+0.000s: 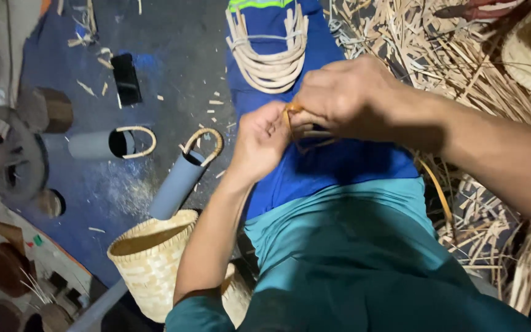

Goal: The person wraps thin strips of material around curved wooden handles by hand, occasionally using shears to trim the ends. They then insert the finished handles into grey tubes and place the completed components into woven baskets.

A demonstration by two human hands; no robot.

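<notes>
Centre of frame: left hand (260,140) and right hand (341,97) meet over the lap, both pinched closed on a thin tan bent cane strip (292,112), fingers touching. Above them, on the blue-trousered leg (339,163), a bundle of pale curved cane loops (270,58). Lower left: woven pale bamboo basket (149,258). Left of the hands: grey plastic pipe (179,183) with a cane loop on its end. Right edge: loose pile of straw-coloured cane splints (462,67).

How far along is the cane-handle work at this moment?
Done: a bundle of bent pale cane loops lies on the blue cloth, and a woven basket stands nearby. In hand: left hand and right hand bend a thin cane strip. Left: loose strips.
</notes>
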